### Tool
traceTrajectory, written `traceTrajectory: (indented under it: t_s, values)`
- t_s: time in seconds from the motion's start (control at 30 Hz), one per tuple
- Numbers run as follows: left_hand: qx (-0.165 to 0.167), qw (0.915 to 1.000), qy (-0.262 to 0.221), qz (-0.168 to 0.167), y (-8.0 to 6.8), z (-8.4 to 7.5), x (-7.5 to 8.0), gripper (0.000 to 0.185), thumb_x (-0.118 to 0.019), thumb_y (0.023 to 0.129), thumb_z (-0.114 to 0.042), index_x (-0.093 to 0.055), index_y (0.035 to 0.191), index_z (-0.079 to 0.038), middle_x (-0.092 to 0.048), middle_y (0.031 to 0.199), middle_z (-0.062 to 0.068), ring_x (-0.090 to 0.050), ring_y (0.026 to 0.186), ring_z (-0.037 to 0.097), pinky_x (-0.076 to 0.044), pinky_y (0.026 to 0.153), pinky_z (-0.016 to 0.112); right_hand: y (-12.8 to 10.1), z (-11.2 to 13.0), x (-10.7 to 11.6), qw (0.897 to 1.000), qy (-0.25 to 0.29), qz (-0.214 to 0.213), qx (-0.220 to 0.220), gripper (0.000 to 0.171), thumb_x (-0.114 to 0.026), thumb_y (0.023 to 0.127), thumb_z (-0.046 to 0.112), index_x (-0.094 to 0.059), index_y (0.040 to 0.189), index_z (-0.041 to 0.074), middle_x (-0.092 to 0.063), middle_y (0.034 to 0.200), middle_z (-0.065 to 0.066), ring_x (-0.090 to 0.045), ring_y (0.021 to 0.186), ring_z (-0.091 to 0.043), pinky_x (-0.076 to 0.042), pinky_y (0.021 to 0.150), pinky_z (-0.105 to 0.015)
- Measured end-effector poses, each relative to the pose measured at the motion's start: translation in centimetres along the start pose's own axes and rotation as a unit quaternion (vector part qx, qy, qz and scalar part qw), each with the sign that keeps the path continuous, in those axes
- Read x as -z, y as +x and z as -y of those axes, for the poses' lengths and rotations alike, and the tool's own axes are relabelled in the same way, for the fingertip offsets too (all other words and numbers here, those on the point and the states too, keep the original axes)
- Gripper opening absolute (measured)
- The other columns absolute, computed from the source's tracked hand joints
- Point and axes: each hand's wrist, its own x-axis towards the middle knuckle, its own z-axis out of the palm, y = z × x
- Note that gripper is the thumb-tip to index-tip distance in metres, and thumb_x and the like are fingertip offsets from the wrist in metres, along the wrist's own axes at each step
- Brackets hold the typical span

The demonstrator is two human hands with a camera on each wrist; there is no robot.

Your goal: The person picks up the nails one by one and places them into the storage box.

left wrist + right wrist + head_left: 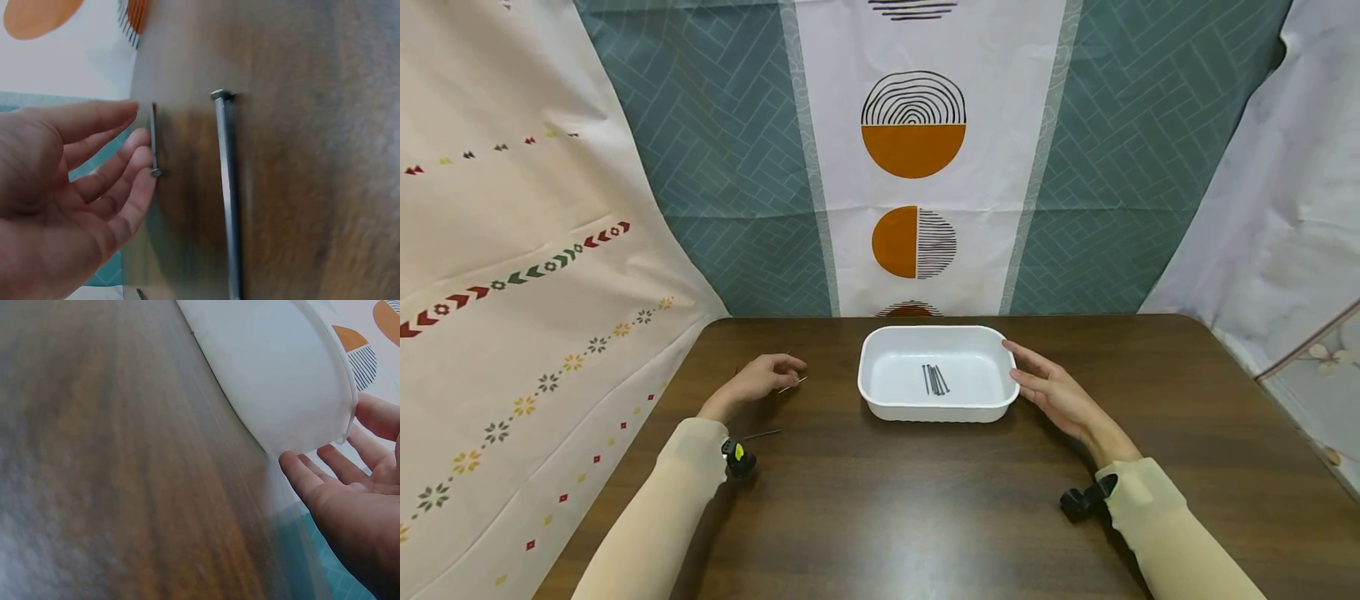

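Several nails [935, 379] already lie in the white tray [880, 400], steadied by the flat, open right hand [1052, 392]; left hand [760, 377], fingers relaxed and holding nothing, touches a loose nail [154, 140], another nail [226, 187] just beyond.

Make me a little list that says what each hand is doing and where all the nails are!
left hand: fingers loosely bent, fingertips at a small nail on the table
right hand: open, fingers straight against the right end of the white tray
nails in tray: a small bunch, lying flat in the middle
long nail: loose on the table beside the small one
backdrop: patterned cloths behind the table
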Motion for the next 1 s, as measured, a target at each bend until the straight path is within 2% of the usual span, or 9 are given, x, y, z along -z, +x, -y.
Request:
traceTrajectory:
  t_s: [0.07, 0.13, 0.33, 0.5, 0.63, 0.83, 1.0]
  values:
    - [-0.005, 0.9997, 0.018, -0.015, 0.1, -0.1, -0.3, 0.035, -0.069, 0.097, -0.003, -0.064, 0.129, 0.01, -0.069, 0.106, 0.02, -0.062, 0.092, 0.026, -0.05, 0.077, 0.034, 0.0, 0.0, 0.0, 1.0, -0.002, 0.0, 0.0, 0.064, -0.052, 0.11, 0.012, -0.021, 0.166, 0.005, -0.008, 0.172, -0.019, -0.038, 0.143, -0.022, -0.045, 0.107, -0.022]
    - [0.001, 0.9991, 0.03, -0.03, 0.1, -0.3, -0.6, 0.035, -0.074, 0.093, -0.002, -0.067, 0.126, 0.008, -0.07, 0.104, 0.017, -0.063, 0.091, 0.023, -0.05, 0.075, 0.031, 0.0, 0.0, 0.0, 1.0, -0.003, -0.001, 0.001, 0.064, -0.052, 0.11, 0.012, -0.021, 0.166, 0.005, -0.009, 0.172, -0.019, -0.038, 0.143, -0.022, -0.045, 0.107, -0.022]
    - [0.013, 0.9964, 0.062, -0.056, 0.3, -0.4, -0.9, 0.034, -0.08, 0.089, -0.003, -0.072, 0.121, 0.004, -0.071, 0.1, 0.013, -0.065, 0.093, 0.024, -0.053, 0.083, 0.038, 0.0, 0.0, 0.0, 1.0, -0.006, 0.001, 0.002, 0.064, -0.052, 0.11, 0.013, -0.021, 0.166, 0.006, -0.009, 0.172, -0.019, -0.039, 0.143, -0.022, -0.045, 0.107, -0.022]
    - [0.042, 0.9934, 0.068, -0.082, 0.0, -0.8, -1.6, 0.029, -0.08, 0.089, -0.001, -0.075, 0.117, 0.002, -0.073, 0.093, 0.007, -0.065, 0.087, 0.021, -0.053, 0.08, 0.037, 0.1, 0.0, 0.0, 1.0, -0.008, 0.002, 0.002, 0.064, -0.052, 0.11, 0.013, -0.021, 0.166, 0.006, -0.009, 0.172, -0.018, -0.037, 0.144, -0.023, -0.045, 0.107, -0.022]
    - [0.057, 0.9923, 0.071, -0.085, -0.1, -1.2, -2.0, 0.02, -0.074, 0.092, 0.001, -0.076, 0.112, 0.0, -0.074, 0.089, 0.006, -0.065, 0.082, 0.019, -0.052, 0.075, 0.034, 0.1, 0.0, 0.1, 1.0, -0.009, 0.001, 0.002, 0.064, -0.052, 0.11, 0.014, -0.021, 0.166, 0.006, -0.008, 0.172, -0.017, -0.035, 0.145, -0.024, -0.045, 0.106, -0.022]
    - [0.043, 0.9937, 0.075, -0.071, 0.1, -1.3, -2.2, 0.017, -0.066, 0.098, 0.002, -0.074, 0.112, 0.0, -0.07, 0.09, 0.007, -0.06, 0.082, 0.02, -0.048, 0.075, 0.033, 0.0, -0.1, 0.1, 1.0, -0.005, 0.004, 0.0, 0.064, -0.051, 0.111, 0.013, -0.02, 0.166, 0.006, -0.007, 0.172, -0.018, -0.035, 0.145, -0.024, -0.046, 0.106, -0.022]
    - [0.008, 0.9939, 0.074, -0.081, -0.1, -1.6, -1.8, 0.015, -0.066, 0.099, 0.001, -0.076, 0.11, 0.002, -0.07, 0.09, 0.008, -0.06, 0.08, 0.019, -0.049, 0.072, 0.032, 0.0, -0.1, 0.0, 1.0, -0.006, 0.001, -0.001, 0.065, -0.052, 0.11, 0.013, -0.02, 0.166, 0.005, -0.007, 0.173, -0.018, -0.036, 0.145, -0.022, -0.046, 0.106, -0.022]
